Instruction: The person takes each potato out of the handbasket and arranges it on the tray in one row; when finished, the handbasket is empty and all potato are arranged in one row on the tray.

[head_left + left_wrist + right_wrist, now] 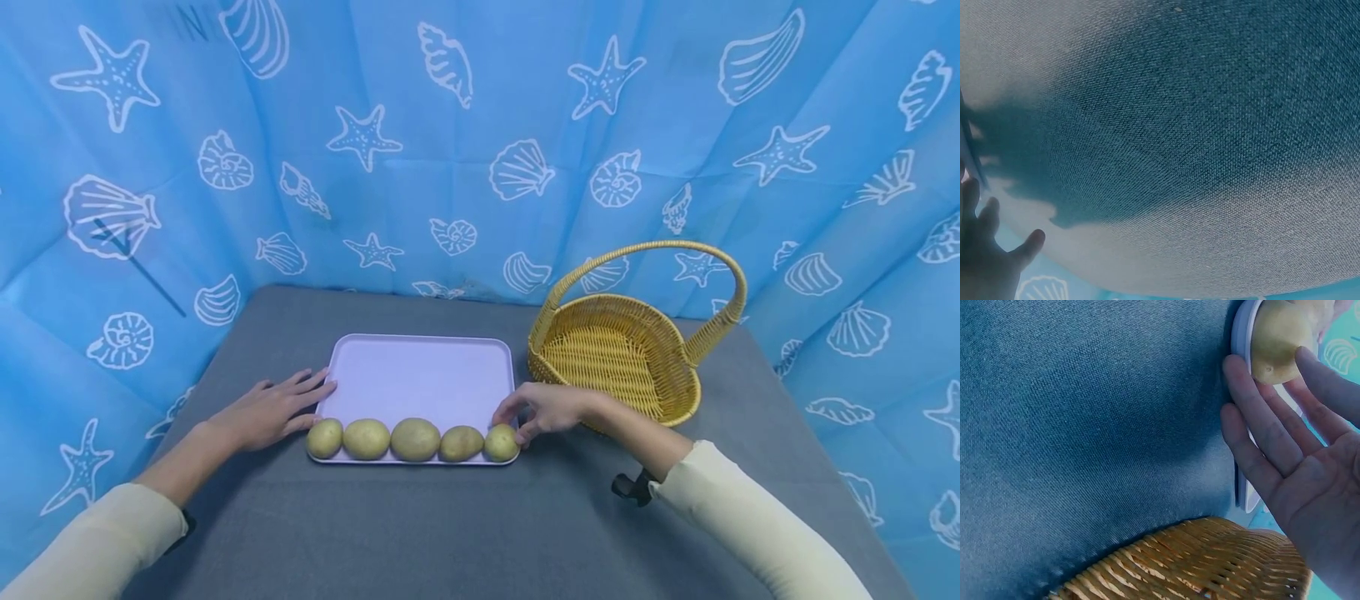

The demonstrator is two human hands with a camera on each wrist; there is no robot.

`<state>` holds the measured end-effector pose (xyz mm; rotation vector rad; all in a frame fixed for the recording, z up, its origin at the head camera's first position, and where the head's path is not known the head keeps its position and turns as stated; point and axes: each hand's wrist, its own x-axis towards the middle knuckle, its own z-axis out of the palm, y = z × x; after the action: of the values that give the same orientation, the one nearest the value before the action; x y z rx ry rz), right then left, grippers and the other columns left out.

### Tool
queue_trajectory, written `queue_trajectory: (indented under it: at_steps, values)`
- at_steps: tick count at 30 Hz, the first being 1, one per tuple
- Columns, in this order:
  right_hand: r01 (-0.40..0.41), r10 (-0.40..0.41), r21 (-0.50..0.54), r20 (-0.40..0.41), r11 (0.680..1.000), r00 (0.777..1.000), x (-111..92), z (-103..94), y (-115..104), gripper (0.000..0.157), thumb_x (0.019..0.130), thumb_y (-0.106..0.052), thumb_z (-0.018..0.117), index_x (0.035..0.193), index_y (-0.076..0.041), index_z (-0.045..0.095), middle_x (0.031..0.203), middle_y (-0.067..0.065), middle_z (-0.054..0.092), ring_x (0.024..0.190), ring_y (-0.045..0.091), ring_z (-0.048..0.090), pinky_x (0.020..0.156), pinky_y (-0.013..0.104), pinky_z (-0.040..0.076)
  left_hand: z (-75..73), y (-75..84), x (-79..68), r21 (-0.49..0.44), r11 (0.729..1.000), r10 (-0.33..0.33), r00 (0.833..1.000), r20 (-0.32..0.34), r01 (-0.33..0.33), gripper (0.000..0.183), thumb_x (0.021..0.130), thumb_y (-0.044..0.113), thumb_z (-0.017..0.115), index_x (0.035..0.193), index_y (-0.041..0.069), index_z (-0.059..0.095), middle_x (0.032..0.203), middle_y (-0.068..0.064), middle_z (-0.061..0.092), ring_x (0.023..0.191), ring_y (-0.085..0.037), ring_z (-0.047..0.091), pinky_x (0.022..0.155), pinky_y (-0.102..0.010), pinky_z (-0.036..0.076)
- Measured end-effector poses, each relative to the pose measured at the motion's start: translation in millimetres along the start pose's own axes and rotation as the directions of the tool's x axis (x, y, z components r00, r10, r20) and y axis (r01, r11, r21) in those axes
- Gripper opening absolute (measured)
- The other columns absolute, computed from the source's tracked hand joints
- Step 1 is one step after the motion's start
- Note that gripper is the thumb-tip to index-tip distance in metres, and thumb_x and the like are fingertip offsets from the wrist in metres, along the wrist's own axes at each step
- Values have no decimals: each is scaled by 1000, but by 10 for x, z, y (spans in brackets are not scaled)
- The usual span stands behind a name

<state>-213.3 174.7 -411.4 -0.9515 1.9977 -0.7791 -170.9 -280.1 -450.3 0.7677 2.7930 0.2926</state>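
Note:
Several potatoes [416,439] lie in a row along the near edge of a pale lilac tray [420,375]. At the right end of the row, my right hand [546,407] holds the last potato [501,443] between thumb and fingers. That potato [1282,340] rests at the tray's rim in the right wrist view, with the thumb and fingers of my right hand [1310,444] around it. My left hand [273,410] lies with spread, fairly straight fingers at the tray's left edge, beside the leftmost potato [325,438]. Only part of my left hand [988,250] shows in the left wrist view.
A yellow wicker basket [600,358] with a tall arched handle stands right of the tray, just behind my right forearm. Grey cloth [420,533] covers the table. A blue curtain [465,167] with white shells and starfish hangs around the back and sides.

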Motion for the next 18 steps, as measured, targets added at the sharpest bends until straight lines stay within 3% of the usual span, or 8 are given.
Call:
queue_trajectory:
  at_steps: [3,8,13,18]
  values:
    - [-4,4,-22,-9,1000,1000,-55,-18,-22,46,89,-3,71,133,1,59,128,10,65,124,26,57,106,48,44,1,-13,9,3,1000,-1,1000,0,1,66,102,53,45,154,13,38,160,-15,31,145,-46,26,104,-77,22]
    - [0,-3,-72,-41,997,999,-267,-100,-116,53,91,-12,71,139,1,53,134,20,60,126,33,55,103,53,45,-3,-18,6,-3,1000,-3,1000,-2,3,67,102,54,46,154,13,38,160,-15,31,145,-46,25,105,-77,21]
    - [-4,-1,-47,-100,999,995,-652,-243,-253,53,95,-20,69,142,-3,51,137,16,57,125,35,55,101,51,47,-18,-19,-16,-10,1000,-17,1000,-4,17,67,101,55,46,154,14,38,160,-14,31,145,-45,24,105,-77,20]
    - [-37,40,19,-184,999,982,-1137,-397,-260,51,98,-19,65,144,-5,49,137,18,56,121,38,57,98,39,51,-31,-42,-36,-5,1000,-20,1000,-17,20,68,101,55,46,153,13,40,159,-14,33,145,-45,25,105,-77,20]
